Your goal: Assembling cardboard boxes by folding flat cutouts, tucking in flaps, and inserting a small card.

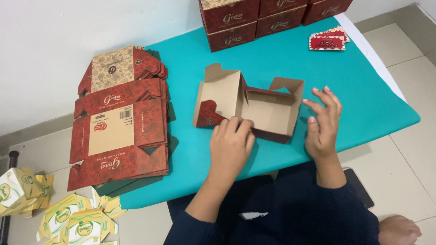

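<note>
Cardboard box (254, 106), red outside and brown inside, stands half-folded near the table's (363, 90) front edge; walls are up, flaps open. Left hand (230, 143) presses its front wall, fingers together; right hand (323, 122) hovers beside, fingers apart, holding nothing. Flat red blanks (120, 122) are piled at the left edge, finished boxes (268, 16) at the far edge.

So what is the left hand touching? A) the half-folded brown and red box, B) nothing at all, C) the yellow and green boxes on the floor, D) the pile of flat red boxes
A: the left hand presses on the near wall of the half-folded box on the teal table, while the right hand hovers open just beside it.
</note>
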